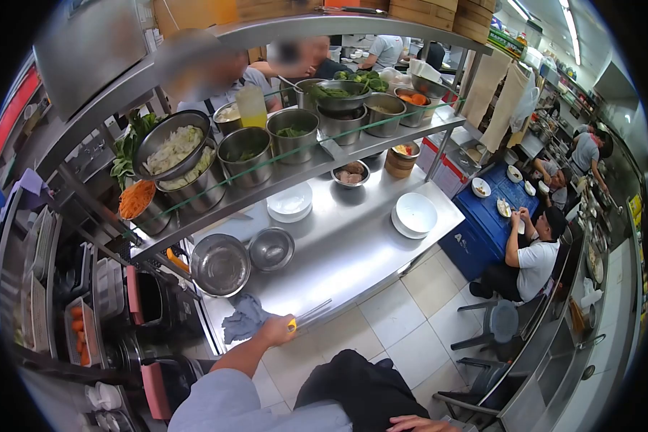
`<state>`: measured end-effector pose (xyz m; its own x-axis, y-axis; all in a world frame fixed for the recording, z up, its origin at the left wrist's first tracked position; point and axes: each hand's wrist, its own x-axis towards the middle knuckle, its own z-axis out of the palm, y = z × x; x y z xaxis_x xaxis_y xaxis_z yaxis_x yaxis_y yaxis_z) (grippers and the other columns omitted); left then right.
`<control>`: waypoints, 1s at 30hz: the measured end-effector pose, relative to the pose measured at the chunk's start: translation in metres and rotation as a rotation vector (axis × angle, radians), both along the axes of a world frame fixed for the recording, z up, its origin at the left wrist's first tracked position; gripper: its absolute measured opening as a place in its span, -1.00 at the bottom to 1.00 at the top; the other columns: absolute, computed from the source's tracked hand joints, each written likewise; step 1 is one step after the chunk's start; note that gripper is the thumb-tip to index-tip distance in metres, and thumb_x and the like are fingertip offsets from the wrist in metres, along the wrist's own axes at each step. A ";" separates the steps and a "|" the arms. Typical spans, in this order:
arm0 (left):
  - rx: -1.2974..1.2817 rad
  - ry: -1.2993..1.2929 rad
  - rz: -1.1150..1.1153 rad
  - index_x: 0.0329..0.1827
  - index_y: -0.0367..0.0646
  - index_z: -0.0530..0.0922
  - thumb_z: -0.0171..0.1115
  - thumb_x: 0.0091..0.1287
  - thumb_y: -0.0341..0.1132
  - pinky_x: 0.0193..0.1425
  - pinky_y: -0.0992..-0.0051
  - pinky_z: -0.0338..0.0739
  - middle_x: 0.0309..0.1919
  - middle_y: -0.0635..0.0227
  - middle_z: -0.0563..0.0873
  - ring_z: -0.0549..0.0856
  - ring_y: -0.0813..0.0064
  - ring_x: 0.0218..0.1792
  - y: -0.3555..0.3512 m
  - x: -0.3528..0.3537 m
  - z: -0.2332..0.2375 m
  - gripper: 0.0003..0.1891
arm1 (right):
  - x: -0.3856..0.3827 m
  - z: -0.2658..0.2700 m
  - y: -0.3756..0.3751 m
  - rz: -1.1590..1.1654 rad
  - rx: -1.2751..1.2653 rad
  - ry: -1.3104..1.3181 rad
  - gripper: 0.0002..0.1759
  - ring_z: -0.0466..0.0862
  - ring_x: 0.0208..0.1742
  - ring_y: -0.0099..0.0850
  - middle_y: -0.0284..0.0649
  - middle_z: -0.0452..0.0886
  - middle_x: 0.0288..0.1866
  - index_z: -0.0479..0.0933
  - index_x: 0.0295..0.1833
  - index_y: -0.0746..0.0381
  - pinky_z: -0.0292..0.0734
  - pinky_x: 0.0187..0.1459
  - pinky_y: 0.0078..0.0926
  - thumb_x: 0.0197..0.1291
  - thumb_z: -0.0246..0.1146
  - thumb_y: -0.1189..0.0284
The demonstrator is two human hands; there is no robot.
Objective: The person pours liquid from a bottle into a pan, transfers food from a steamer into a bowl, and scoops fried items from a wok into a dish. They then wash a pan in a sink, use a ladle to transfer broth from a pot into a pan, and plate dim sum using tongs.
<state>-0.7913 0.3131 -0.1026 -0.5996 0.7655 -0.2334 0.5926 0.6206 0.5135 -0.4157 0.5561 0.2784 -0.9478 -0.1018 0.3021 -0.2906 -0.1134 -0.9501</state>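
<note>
My left hand is closed round the yellow handle of a thin metal tool, whose shaft points right along the front edge of the steel table. Just left of that hand lies a crumpled grey cloth. Behind the cloth are a large metal bowl and a smaller metal bowl. Low in the view, my right hand rests near my dark clothing with its fingers spread, apart from the table; nothing shows in it.
Above the table, a steel shelf bears several metal pots of vegetables. White bowls stand at the table's right. A seated person eats beside a blue chest. Grey stools stand right; bins with pink edges stand left.
</note>
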 end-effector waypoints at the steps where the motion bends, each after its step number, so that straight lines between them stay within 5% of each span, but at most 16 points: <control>1: -0.023 -0.013 -0.004 0.04 -0.04 0.61 0.36 0.27 -0.12 -0.03 0.03 0.64 -0.21 0.00 0.79 0.77 -0.11 -0.13 0.000 0.001 0.000 -0.66 | -0.001 0.002 0.002 0.019 0.009 0.012 -0.71 0.67 0.12 0.14 0.00 0.72 -0.20 0.71 -0.27 0.32 0.27 0.43 0.31 0.21 0.33 0.27; 13: -0.117 -0.071 0.032 0.17 0.04 0.60 0.41 0.22 -0.06 0.03 0.03 0.65 -0.14 -0.02 0.79 0.77 -0.12 -0.08 0.002 -0.003 -0.008 -0.53 | -0.005 0.008 0.011 0.064 0.009 0.036 -0.71 0.67 0.11 0.14 -0.03 0.71 -0.26 0.69 -0.30 0.32 0.26 0.42 0.32 0.22 0.34 0.27; 19: -0.144 -0.001 0.038 0.25 -0.07 0.61 0.42 0.19 -0.04 0.04 0.04 0.68 -0.12 -0.05 0.80 0.78 -0.13 -0.07 0.002 -0.001 -0.009 -0.43 | 0.002 0.005 0.009 0.012 0.024 0.016 -0.71 0.65 0.18 0.08 -0.02 0.70 -0.08 0.69 -0.22 0.31 0.28 0.44 0.22 0.29 0.29 0.27; 21: -0.098 0.026 0.009 0.22 -0.09 0.62 0.44 0.16 0.00 0.02 0.01 0.69 -0.17 -0.07 0.80 0.79 -0.12 -0.12 -0.006 -0.007 -0.041 -0.41 | 0.005 0.006 0.013 0.022 0.045 0.032 -0.69 0.66 0.16 0.04 -0.04 0.70 -0.09 0.69 -0.23 0.30 0.29 0.43 0.20 0.32 0.28 0.25; 26: 0.041 0.110 -0.025 -0.08 -0.22 0.61 0.50 0.06 -0.16 -0.19 0.04 0.68 -0.41 -0.03 0.77 0.79 -0.11 -0.30 0.006 0.003 -0.010 -0.56 | 0.011 0.005 0.013 0.025 -0.010 0.043 -0.69 0.67 0.07 -0.01 -0.08 0.68 -0.15 0.64 -0.20 0.31 0.35 0.39 0.16 0.38 0.30 0.24; 30: 0.035 0.154 -0.049 -0.22 -0.22 0.55 0.48 0.06 -0.18 -0.21 0.01 0.66 -0.41 -0.04 0.75 0.77 -0.15 -0.31 0.003 -0.002 -0.029 -0.63 | 0.016 0.001 0.012 -0.037 -0.012 0.064 -0.69 0.65 0.11 0.00 0.01 0.68 0.01 0.67 -0.07 0.33 0.34 0.42 0.17 0.36 0.31 0.26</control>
<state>-0.7936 0.3156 -0.1313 -0.5881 0.8006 -0.1144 0.6948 0.5726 0.4353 -0.3999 0.5684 0.2797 -0.9295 -0.0636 0.3633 -0.3550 -0.1126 -0.9281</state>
